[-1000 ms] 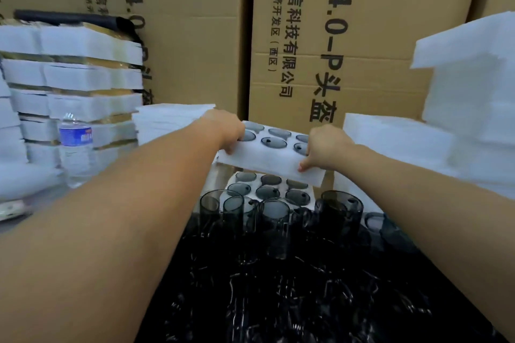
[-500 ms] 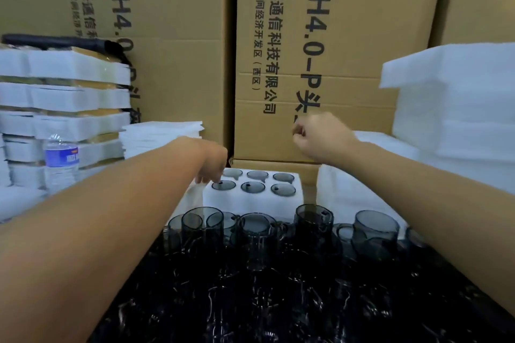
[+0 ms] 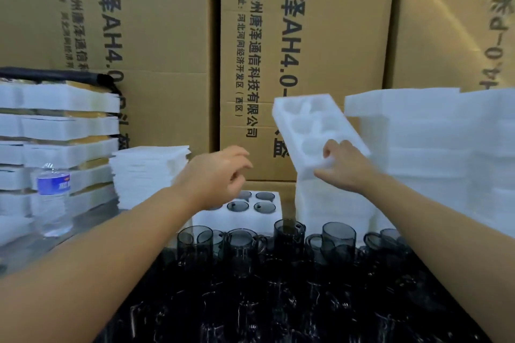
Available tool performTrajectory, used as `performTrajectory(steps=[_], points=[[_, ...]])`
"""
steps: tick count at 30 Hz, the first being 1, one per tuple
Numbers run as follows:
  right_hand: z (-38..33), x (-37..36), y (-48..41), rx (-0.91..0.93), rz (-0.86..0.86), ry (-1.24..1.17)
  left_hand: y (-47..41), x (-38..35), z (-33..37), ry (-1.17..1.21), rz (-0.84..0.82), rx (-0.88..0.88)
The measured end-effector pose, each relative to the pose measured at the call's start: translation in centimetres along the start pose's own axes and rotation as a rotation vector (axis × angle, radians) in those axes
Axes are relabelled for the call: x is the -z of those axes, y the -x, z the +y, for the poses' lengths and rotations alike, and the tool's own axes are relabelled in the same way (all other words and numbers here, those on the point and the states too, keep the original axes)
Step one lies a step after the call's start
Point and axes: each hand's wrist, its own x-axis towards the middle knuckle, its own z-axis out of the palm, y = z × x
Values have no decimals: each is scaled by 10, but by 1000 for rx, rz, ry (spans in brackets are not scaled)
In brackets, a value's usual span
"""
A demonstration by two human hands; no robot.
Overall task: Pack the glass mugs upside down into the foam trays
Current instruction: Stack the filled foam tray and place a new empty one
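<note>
My right hand (image 3: 344, 168) grips the near end of an empty white foam tray (image 3: 305, 122), which tilts up over the foam stack at the right. My left hand (image 3: 216, 175) hovers with loosely curled fingers, holding nothing, just above a filled foam tray (image 3: 237, 221). That tray lies flat, with the dark bases of upside-down mugs showing in its holes. Several smoky glass mugs (image 3: 338, 238) stand upright in a crowd in front of it, close to me.
Tall cardboard boxes (image 3: 306, 50) wall off the back. Stacked packed foam trays (image 3: 64, 131) stand at the left with a water bottle (image 3: 53, 198) before them. Thin foam sheets (image 3: 150, 172) lie piled left of centre. Empty foam trays (image 3: 434, 147) are heaped at the right.
Both hands set the filled tray down on the one below and let go. My right hand then took an empty tray from the right stack and lifted it; my left hand rose off the filled tray.
</note>
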Motion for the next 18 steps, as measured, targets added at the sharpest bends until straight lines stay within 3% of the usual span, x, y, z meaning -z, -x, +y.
performTrajectory(steps=[5, 8, 11, 18], points=[[-13, 60, 44, 258, 33, -300, -11, 38, 21, 380, 293, 285], [-9, 83, 81, 373, 78, -280, -16, 58, 45, 623, 345, 534], [-2, 100, 121, 379, 133, -256, -6, 75, 70, 669, 197, 617], [7, 139, 217, 447, 114, -262, 42, 111, 122, 353, -299, 526]])
